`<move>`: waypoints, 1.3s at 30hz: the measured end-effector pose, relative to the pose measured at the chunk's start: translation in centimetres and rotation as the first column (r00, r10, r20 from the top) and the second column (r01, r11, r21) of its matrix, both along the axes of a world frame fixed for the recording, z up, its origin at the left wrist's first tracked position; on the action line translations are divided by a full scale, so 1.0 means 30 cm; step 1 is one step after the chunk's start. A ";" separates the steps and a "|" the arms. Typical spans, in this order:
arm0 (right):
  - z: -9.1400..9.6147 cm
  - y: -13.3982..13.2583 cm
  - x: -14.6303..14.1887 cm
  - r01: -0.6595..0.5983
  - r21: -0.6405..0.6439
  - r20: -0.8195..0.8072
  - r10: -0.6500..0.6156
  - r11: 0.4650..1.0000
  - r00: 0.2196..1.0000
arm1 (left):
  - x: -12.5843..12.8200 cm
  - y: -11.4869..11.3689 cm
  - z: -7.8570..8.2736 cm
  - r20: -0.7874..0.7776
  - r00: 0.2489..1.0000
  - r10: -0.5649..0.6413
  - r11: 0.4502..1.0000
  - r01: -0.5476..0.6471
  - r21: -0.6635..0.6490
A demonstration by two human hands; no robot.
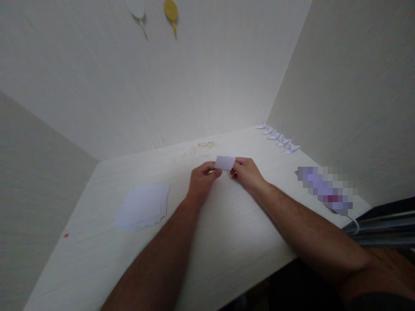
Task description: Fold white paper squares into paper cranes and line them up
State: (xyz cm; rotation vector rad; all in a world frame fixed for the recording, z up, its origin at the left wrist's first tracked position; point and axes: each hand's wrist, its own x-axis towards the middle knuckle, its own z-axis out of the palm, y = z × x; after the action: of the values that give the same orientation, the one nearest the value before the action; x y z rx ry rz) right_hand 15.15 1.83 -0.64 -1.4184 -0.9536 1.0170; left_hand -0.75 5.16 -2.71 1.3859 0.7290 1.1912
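Observation:
A small white folded paper slip [225, 162] is held up just above the white desk [227, 242], near its middle. My left hand [202, 179] pinches the slip's left edge with closed fingers. My right hand [247, 172] pinches its right edge the same way. Both forearms reach in from the near edge of the desk. A loose stack of white paper sheets [144, 206] lies flat to the left of my left hand.
A row of several small folded white paper pieces [279, 138] lines the back right corner by the wall. A blurred-out object [326, 190] with a white cable lies at the right edge. Walls enclose the desk on three sides; two hooks [170, 11] hang high up.

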 end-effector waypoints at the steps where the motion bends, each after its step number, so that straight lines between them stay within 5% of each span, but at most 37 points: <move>1: 0.012 -0.003 0.011 0.010 0.054 0.069 -0.014 0.999 0.998 | -0.001 0.000 0.000 -0.022 0.999 0.031 0.999 -0.031 -0.021; 4: 0.046 -0.019 0.042 -0.195 0.199 0.115 0.175 0.960 0.978 | 0.000 -0.003 -0.001 -0.084 0.993 0.080 0.993 -0.087 -0.077; 7: 0.053 -0.029 0.057 -0.315 0.144 0.286 0.266 0.938 0.921 | 0.002 -0.009 0.004 -0.156 0.987 0.044 0.993 -0.060 -0.097; 14: 0.038 -0.024 0.071 -0.280 0.129 0.389 0.211 0.951 0.897 | 0.001 -0.013 0.022 -0.293 0.956 0.000 0.999 -0.014 -0.046; 23: 0.057 -0.033 0.069 -0.243 0.107 0.387 0.185 0.964 0.903 | 0.021 -0.029 0.043 -0.148 0.988 0.031 0.993 -0.048 -0.111; 39: 0.080 -0.044 0.087 -0.341 0.043 0.457 0.285 0.939 0.843 | 0.017 -0.033 0.050 -0.186 0.980 -0.069 0.992 0.047 -0.118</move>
State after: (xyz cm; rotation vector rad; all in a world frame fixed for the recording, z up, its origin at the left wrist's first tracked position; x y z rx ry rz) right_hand 17.77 0.52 1.75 -1.4473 -1.6046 0.8585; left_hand -0.25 4.18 -1.21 1.4282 0.8702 0.9656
